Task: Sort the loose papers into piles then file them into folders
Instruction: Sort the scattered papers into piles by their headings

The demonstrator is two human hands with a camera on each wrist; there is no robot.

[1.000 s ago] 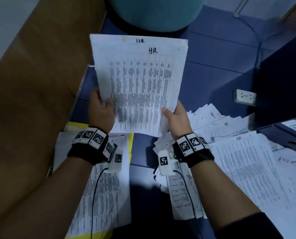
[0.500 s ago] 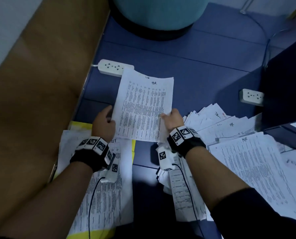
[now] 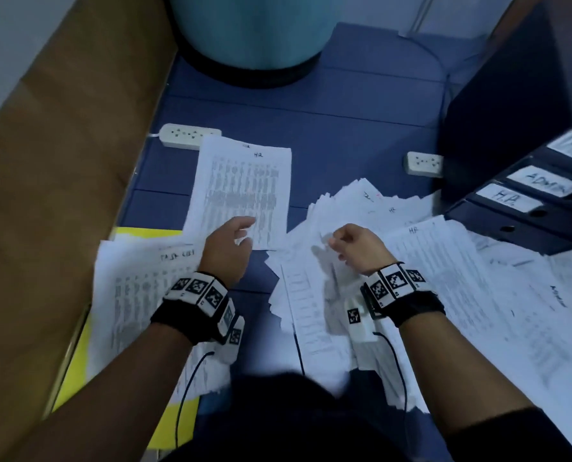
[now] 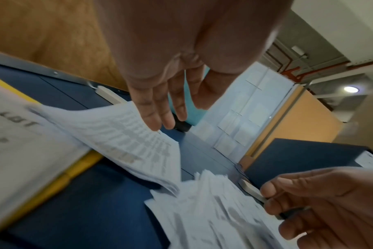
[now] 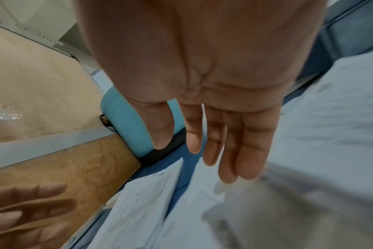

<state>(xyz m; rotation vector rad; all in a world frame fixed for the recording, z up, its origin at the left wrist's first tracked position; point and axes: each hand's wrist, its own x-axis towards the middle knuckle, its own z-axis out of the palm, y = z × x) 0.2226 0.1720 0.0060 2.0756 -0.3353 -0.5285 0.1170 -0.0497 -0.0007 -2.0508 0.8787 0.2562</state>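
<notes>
White HR pile set down; both hands, left and right, empty, fingers relaxed. Next: pinch one loose sheet, read heading before placing.

Black wristbands carry black-and-white marker tiles and white camera units trailing black cables; dark sleeves above

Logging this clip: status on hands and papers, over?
Left hand open, empty. Right hand open over loose heap. HR stack flat on floor, released. Nothing in the way.
</notes>
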